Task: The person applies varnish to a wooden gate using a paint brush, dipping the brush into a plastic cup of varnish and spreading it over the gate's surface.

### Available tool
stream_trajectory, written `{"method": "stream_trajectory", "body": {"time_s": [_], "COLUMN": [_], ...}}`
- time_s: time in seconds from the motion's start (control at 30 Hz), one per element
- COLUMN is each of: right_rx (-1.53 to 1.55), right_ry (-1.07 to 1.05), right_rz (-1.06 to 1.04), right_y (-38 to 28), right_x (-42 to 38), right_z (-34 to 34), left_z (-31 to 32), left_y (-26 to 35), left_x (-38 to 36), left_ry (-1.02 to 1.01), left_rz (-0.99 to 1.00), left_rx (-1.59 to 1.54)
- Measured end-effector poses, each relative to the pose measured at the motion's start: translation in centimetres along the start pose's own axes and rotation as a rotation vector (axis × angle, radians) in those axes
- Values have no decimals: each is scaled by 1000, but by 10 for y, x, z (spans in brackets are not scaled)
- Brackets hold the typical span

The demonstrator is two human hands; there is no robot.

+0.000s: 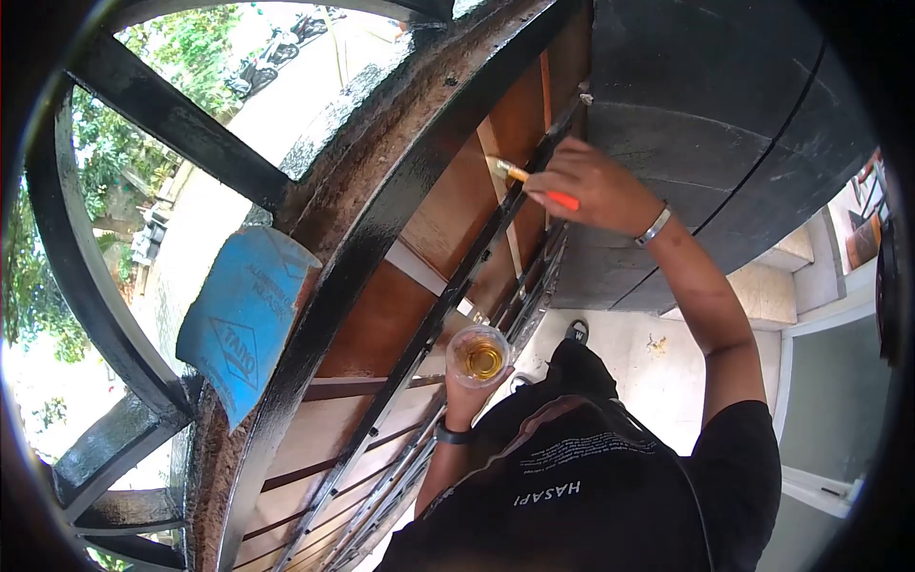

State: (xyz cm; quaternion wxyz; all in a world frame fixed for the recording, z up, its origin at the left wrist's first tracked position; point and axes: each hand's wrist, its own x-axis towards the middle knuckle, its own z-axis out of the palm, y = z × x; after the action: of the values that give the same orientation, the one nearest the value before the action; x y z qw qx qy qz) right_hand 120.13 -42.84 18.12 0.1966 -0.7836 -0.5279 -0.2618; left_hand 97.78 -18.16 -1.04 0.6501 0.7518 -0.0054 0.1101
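Note:
My right hand [593, 188] is closed around a paint brush [518, 173] with an orange-red handle. The bristles point left, at a pale wooden strip [495, 164] between brown panels; whether they touch it is too small to tell. Lower down, my left hand [474, 393] holds a clear plastic cup [479, 357] with amber liquid in it. The cup is beside a black metal rail [431, 336] that runs along the panels [375, 319].
Blue sandpaper [245, 319] lies on the ledge at left, beside black curved window bars [181, 119]. A dark panelled surface [696, 124] fills the upper right. Steps [758, 286] and a white-framed glass door [831, 381] stand at right.

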Motion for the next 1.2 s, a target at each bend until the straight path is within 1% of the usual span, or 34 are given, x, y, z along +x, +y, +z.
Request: {"method": "stream_trajectory", "body": {"time_s": [0.07, 0.1, 0.17, 0.3, 0.37, 0.4, 0.47, 0.57, 0.63, 0.7, 0.73, 0.8, 0.83, 0.9, 0.93, 0.97, 1.0, 1.03, 1.1, 1.13, 1.2], "right_rx": [-102, -104, -229, -284, -213, -213, -163, -84, -62, 160, 158, 220, 220, 66, 65, 13, -40, -42, -249, -251, -258], "right_ry": [86, 85, 218, 259, 151, 151, 71, 13, 14, 92, 95, 139, 142, 359, 362, 390, 418, 422, 485, 489, 532], "right_rz": [-69, -70, -168, -204, -161, -164, -100, -59, -25, 153, 152, 283, 287, 218, 225, 185, 145, 150, 112, 119, 225], "right_y": [1, -1, -6, -13, -13, -13, -13, -12, -13, -12, -9, -3, 0, 8, 11, 13, 12, 9, 3, 1, 0], "right_x": [10, 14, 21, 15, -4, -12, -28, -45, -52, -58, -60, -62, -57, -47, -41, -35, -30, -25, -14, -11, -7], "right_z": [-17, -25, -39, -42, -15, 0, 31, 57, 62, 61, 55, 35, 26, 6, -7, -19, -27, -29, -28, -21, 0], "left_z": [1, 1, 2, 2, 1, 1, 1, 2, 2, 3, 3, 3, 2, 3, 3, 4, 4, 5, 7, 7, 6], "left_y": [2, 2, 2, 0, -1, 0, 1, 3, 5, 4, 3, -1, -3, -5, -5, -5, -4, -3, -1, -1, -3], "left_x": [0, 0, 0, -2, 0, 0, 0, 1, 2, 1, 1, 1, 1, 0, 0, 0, 0, 0, 0, 1, 1], "left_ry": [3, 7, 14, 30, 25, 17, 9, 1, -16, -12, -7, -9, -12, -12, -6, -13, -15, -17, -29, -36, -61], "left_rz": [0, -8, -14, -19, -12, -24, -35, -34, -29, -23, -21, -13, -11, -1, 12, 10, -10, -30, -26, -22, -15], "left_rx": [7, -9, -25, -41, -32, -8, 17, 6, 33, 12, -11, -14, -18, -1, 13, 16, 2, -13, 5, 20, 33]}}
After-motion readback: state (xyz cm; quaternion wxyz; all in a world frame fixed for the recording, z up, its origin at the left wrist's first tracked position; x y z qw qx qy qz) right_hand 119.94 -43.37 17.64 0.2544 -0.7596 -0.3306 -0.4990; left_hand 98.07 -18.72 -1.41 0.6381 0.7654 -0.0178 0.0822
